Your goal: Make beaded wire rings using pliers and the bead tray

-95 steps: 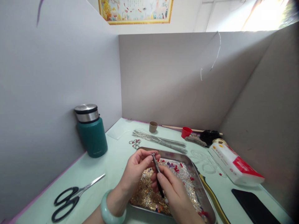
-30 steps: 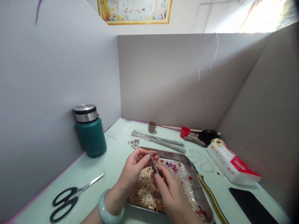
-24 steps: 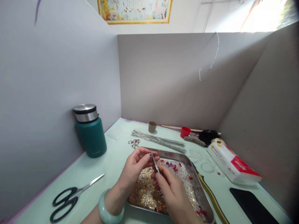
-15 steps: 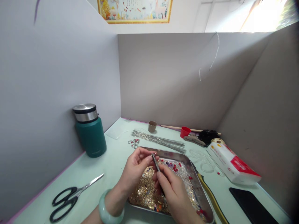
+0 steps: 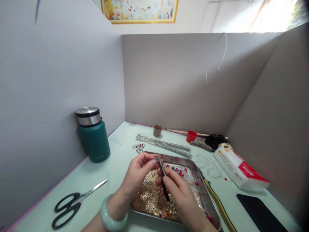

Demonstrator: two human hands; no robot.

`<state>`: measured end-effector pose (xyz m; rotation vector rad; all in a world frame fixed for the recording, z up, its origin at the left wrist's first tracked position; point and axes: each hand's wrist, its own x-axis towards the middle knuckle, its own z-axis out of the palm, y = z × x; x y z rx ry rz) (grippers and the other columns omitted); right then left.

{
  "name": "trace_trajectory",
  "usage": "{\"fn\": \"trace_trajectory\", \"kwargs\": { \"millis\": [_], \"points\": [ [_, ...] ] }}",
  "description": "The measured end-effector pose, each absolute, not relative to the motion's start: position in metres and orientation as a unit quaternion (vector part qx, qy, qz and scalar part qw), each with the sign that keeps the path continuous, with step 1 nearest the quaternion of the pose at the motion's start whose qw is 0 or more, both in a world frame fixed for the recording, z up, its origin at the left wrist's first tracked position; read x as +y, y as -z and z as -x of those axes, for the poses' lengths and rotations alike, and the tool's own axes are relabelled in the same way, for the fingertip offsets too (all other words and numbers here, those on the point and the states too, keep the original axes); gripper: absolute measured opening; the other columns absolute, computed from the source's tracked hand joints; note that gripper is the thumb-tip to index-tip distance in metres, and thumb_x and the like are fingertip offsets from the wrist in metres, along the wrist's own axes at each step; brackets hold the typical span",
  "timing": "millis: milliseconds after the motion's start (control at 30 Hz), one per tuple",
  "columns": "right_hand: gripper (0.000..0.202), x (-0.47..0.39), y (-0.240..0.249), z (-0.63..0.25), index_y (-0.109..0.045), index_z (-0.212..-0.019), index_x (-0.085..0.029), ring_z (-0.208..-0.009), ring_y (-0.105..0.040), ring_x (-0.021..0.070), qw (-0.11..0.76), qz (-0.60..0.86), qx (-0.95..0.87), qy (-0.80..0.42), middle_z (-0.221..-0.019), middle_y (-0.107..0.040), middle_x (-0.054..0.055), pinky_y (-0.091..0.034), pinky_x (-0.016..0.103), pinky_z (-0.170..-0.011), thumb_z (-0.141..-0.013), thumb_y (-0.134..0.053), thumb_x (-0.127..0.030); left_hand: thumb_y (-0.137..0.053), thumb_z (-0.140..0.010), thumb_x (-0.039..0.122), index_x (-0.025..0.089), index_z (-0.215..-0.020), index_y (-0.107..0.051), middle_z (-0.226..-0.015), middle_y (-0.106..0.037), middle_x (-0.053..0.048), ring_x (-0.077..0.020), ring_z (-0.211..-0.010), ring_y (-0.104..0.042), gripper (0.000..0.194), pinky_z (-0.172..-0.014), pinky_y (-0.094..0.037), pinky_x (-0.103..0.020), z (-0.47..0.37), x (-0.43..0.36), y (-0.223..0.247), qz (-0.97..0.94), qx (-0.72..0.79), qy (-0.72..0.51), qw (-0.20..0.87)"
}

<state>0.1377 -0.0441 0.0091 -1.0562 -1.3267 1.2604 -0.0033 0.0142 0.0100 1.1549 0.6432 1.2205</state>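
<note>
Above the tray my left hand [image 5: 138, 172], with a pale green bangle [image 5: 113, 216] on its wrist, is closed in a pinch of thumb and forefinger. A tiny piece sits at the fingertips; its kind is too small to make out. My right hand [image 5: 180, 193] is closed round slim dark tweezers [image 5: 162, 174], whose metal tip meets the left fingertips. Beneath both hands lies a metal tray [image 5: 210, 201] of gold, clear and red beads [image 5: 149, 196]. Beyond its rim are a bundle of thin wires [image 5: 164, 143] and a cluster of small rings with red beads [image 5: 139, 148].
Black-handled scissors [image 5: 77, 203] and a green flask [image 5: 94, 138] stand to the left. At the back are a brown cup [image 5: 157, 130] and a red cup [image 5: 191, 136]. A tissue pack [image 5: 241, 167], a black phone [image 5: 262, 212] and a yellow-black strip [image 5: 220, 207] lie right.
The tweezers have turned a little in my right hand, and more of their dark rear end shows. My left hand stays almost where it was.
</note>
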Motion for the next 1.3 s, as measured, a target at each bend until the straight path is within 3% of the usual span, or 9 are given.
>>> {"fn": "trace_trajectory", "kwargs": {
  "millis": [300,533,767,967,1300],
  "points": [
    [0.030,-0.0435,-0.0075,-0.1420,-0.061,-0.112,-0.019,-0.086,-0.061,0.0213,0.473,0.488,-0.663,-0.312,-0.100,-0.066,0.008,-0.048,0.030,-0.076,-0.090,-0.045,-0.032,-0.065,-0.077,0.019,0.016,-0.078,-0.063,-0.105,-0.066,-0.008,-0.0206,-0.099,-0.062,0.004,-0.091,-0.045,-0.035,0.0025,0.0136,-0.0102,-0.548,0.318,-0.559,0.534],
    [0.030,-0.0442,-0.0089,-0.1417,-0.062,-0.112,-0.021,-0.067,-0.057,0.0188,0.466,0.510,-0.666,-0.282,-0.089,-0.067,0.006,-0.045,0.033,-0.078,-0.090,-0.044,-0.033,-0.062,-0.080,0.020,0.017,-0.078,-0.065,-0.114,-0.064,-0.009,-0.0231,-0.108,-0.058,0.005,-0.096,-0.043,-0.037,0.0037,0.0117,-0.0101,-0.589,0.318,-0.560,0.489],
    [0.029,-0.0457,-0.0138,-0.1436,-0.064,-0.106,-0.019,-0.081,-0.059,0.0213,0.485,0.484,-0.615,-0.391,-0.092,-0.066,0.007,-0.046,0.032,-0.074,-0.087,-0.051,-0.037,-0.064,-0.080,0.026,0.016,-0.086,-0.064,-0.100,-0.069,-0.009,-0.0205,-0.091,-0.064,0.012,-0.087,-0.048,-0.037,0.0049,0.0131,-0.0142,-0.516,0.310,-0.551,0.577],
    [0.028,-0.0436,-0.0144,-0.1466,-0.062,-0.106,-0.017,-0.080,-0.060,0.0195,0.485,0.440,-0.531,-0.537,-0.089,-0.065,0.007,-0.048,0.032,-0.073,-0.088,-0.052,-0.036,-0.060,-0.084,0.031,0.016,-0.111,-0.059,-0.097,-0.069,-0.010,-0.0178,-0.082,-0.065,0.031,-0.080,-0.050,-0.035,0.0059,0.0145,-0.0105,-0.484,0.291,-0.522,0.639],
    [0.028,-0.0407,-0.0126,-0.1456,-0.064,-0.099,-0.016,-0.075,-0.062,0.0192,0.500,0.423,-0.478,-0.585,-0.084,-0.065,0.006,-0.049,0.030,-0.065,-0.085,-0.057,-0.038,-0.062,-0.083,0.031,0.016,-0.095,-0.054,-0.085,-0.067,-0.006,-0.0177,-0.079,-0.065,0.021,-0.076,-0.050,-0.033,0.0049,0.0163,-0.0083,-0.453,0.285,-0.521,0.665]
  ]
}}
